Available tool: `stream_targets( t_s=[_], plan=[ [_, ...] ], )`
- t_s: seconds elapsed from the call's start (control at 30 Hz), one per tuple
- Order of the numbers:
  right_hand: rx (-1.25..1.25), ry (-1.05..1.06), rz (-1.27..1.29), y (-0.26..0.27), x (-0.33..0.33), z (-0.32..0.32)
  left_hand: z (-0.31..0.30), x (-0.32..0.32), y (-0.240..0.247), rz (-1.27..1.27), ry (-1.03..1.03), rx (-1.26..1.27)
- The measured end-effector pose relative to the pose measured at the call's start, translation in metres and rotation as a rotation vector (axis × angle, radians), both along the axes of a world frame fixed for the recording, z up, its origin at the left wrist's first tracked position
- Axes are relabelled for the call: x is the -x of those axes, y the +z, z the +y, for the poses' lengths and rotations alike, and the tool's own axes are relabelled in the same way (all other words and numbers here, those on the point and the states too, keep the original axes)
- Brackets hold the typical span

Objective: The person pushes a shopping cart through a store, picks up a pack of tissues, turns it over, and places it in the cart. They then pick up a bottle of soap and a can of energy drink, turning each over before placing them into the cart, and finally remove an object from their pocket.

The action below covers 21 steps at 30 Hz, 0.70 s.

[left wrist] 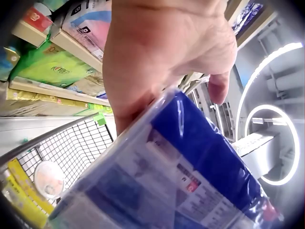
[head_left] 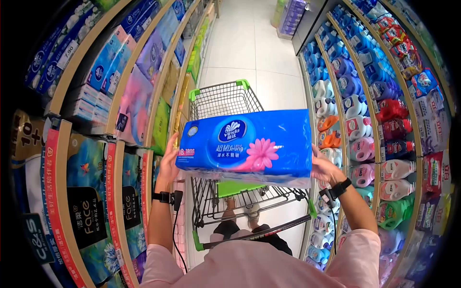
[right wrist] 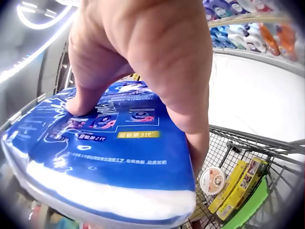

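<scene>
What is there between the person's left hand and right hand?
The blue tissue pack fills that stretch: the left hand grips one end, the right hand the other, above the shopping cart. The head view shows it.

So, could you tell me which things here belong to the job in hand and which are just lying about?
In hand: blue tissue pack, held at its ends by left hand and right hand; shopping cart below it.
Lying about: round tub and yellow packs in the cart; detergent bottles; shelved tissue packs.
</scene>
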State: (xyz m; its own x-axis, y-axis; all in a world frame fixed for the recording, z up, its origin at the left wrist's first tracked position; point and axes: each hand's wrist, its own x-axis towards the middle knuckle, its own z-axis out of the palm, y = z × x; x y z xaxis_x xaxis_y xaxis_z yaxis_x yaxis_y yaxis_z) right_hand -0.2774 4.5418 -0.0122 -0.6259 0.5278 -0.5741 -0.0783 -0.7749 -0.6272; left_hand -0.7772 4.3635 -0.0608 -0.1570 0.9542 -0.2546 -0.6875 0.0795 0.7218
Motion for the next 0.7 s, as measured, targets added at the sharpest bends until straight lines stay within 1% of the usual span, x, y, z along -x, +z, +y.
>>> stream_targets(
  t_s=[0.03, 0.07, 0.17, 0.2, 0.23, 0.3, 0.33, 0.37, 0.43, 0.47, 0.5, 0.53, 0.57, 0.63, 0.67, 0.7],
  plan=[
    [-0.01, -0.062, -0.004, 0.008, 0.006, -0.008, 0.011, -0.002, -0.004, 0.176, -0.052, 0.064],
    [-0.084, -0.049, -0.038, 0.011, 0.008, -0.011, 0.023, 0.003, -0.03, 0.279, -0.159, 0.057],
    [-0.443, 0.059, -0.209, -0.005, 0.008, -0.013, 0.077, -0.007, -0.081, 0.327, -0.123, 0.158],
    [-0.607, 0.059, -0.349, -0.001, 0.018, -0.015, 0.096, -0.012, -0.093, 0.348, -0.127, 0.133],
    [-0.725, 0.043, -0.436, -0.01, 0.023, -0.017, 0.115, -0.015, -0.105, 0.328, -0.105, 0.181],
    [-0.74, -0.085, -0.369, -0.042, 0.039, -0.016, 0.156, -0.016, -0.13, 0.274, -0.037, 0.277],
    [-0.783, -0.065, -0.437, -0.047, 0.05, -0.013, 0.175, -0.018, -0.131, 0.341, -0.017, 0.306],
    [-0.815, -0.053, -0.51, -0.055, 0.061, -0.016, 0.19, -0.024, -0.123, 0.32, 0.041, 0.305],
    [-0.744, -0.126, -0.529, -0.077, 0.082, -0.017, 0.229, -0.022, -0.154, 0.297, 0.023, 0.425],
    [-0.827, -0.132, -0.565, -0.092, 0.088, -0.02, 0.238, -0.021, -0.157, 0.223, -0.07, 0.355],
    [-0.912, -0.134, -0.594, -0.111, 0.09, -0.022, 0.247, -0.024, -0.166, 0.151, -0.068, 0.347],
    [-0.853, -0.152, -0.562, -0.141, 0.085, -0.024, 0.252, -0.03, -0.159, 0.136, -0.075, 0.382],
    [-0.774, -0.138, -0.614, -0.134, 0.096, -0.027, 0.256, -0.033, -0.151, 0.126, -0.088, 0.416],
    [-0.78, -0.045, -0.771, -0.172, 0.089, -0.032, 0.266, -0.035, -0.175, 0.121, -0.174, 0.432],
    [-0.729, -0.067, -0.761, -0.204, 0.08, -0.036, 0.271, -0.038, -0.189, 0.122, -0.222, 0.439],
    [-0.744, -0.054, -0.797, -0.184, 0.094, -0.036, 0.274, -0.04, -0.206, 0.107, -0.194, 0.451]
  ],
)
